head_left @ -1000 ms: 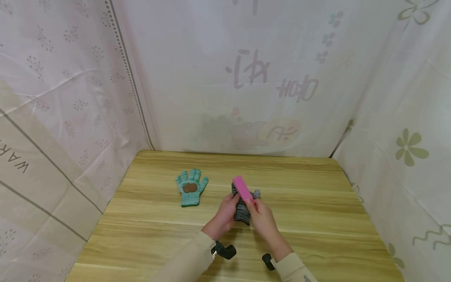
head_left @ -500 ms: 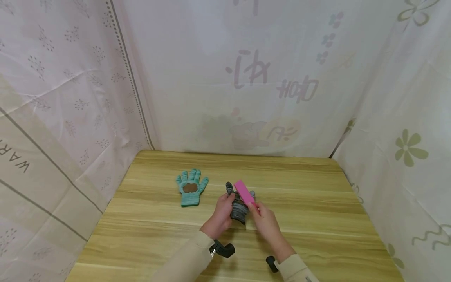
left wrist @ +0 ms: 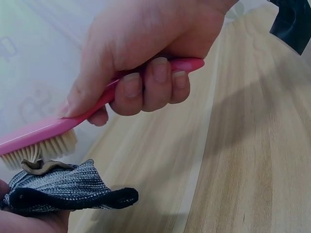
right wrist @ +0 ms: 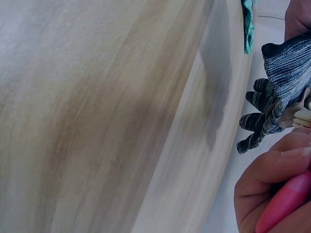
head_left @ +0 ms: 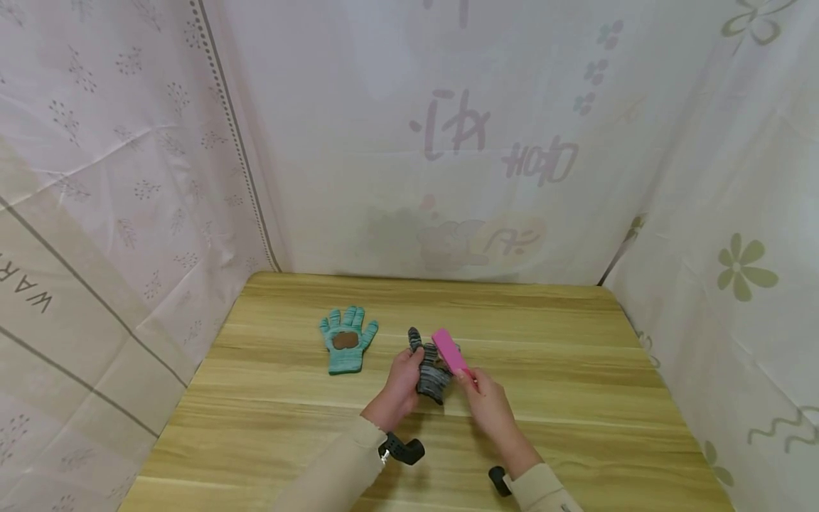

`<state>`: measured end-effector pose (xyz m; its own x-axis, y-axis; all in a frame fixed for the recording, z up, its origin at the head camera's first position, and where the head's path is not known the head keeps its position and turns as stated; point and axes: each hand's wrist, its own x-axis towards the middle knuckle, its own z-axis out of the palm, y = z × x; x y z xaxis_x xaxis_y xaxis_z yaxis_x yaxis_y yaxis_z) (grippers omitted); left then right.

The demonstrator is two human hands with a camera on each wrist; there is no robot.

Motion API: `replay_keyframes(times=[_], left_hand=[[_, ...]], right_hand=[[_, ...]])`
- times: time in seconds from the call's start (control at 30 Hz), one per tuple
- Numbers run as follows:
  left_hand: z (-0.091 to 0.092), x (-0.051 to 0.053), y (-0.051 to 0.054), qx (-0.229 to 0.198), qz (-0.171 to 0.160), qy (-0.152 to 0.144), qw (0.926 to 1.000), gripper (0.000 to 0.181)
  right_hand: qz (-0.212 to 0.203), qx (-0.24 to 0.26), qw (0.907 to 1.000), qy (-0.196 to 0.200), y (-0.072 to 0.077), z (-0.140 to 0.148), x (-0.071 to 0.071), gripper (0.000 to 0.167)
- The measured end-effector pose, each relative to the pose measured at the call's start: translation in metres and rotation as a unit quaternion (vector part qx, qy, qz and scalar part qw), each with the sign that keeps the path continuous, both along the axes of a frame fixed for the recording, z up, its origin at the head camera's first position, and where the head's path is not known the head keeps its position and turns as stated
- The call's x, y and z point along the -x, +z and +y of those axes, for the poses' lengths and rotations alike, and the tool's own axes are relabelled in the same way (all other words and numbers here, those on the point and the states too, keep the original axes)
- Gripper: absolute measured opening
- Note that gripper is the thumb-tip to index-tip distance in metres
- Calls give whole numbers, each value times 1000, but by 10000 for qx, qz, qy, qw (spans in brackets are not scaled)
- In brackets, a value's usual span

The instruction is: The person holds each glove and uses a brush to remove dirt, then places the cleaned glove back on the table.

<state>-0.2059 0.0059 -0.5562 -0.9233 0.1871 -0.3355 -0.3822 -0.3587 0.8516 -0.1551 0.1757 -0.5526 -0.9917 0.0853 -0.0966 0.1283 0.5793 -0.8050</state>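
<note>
My left hand [head_left: 402, 382] holds up a dark grey striped knit glove [head_left: 431, 384], its fingers pointing away from me. A brown patch lies on this glove; in the left wrist view its edge curls up under pale bristles. Those bristles belong to a pink brush [left wrist: 39, 136], whose handle my right hand [left wrist: 150, 34] grips with curled fingers and the thumb along the top. From the head view, the brush [head_left: 450, 350] slants over the glove's right side and hides part of it. Several loose glove fingers show in the right wrist view, below the glove's cuff [right wrist: 289, 63].
A teal knit glove [head_left: 345, 363] with a brown patch lies flat on the wooden table [head_left: 269, 412], left of my hands. Patterned white cloth [head_left: 384, 178] hangs behind the table and at both sides. A black camera mount [head_left: 404, 449] sits on my left wrist.
The brush has shifted right across the grey glove, and my right hand with it. My left hand has moved slightly left, and more of the glove shows now. The teal glove stays put.
</note>
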Motion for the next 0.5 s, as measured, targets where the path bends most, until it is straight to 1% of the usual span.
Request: replay_keyframes(times=[0.2,0.33,0.5], left_hand=[[-1,0,1,5,16,3,10000,35],[-2,1,1,-25,17,35,10000,35],[-4,2,1,-40,12,50,10000,36]], right_hand=[[-33,3,10000,-82,-3,3,-1,42],[-40,13,9999,-153,-2,4,-3,44],[-95,-2,9998,-183,-2,5,-4,42]])
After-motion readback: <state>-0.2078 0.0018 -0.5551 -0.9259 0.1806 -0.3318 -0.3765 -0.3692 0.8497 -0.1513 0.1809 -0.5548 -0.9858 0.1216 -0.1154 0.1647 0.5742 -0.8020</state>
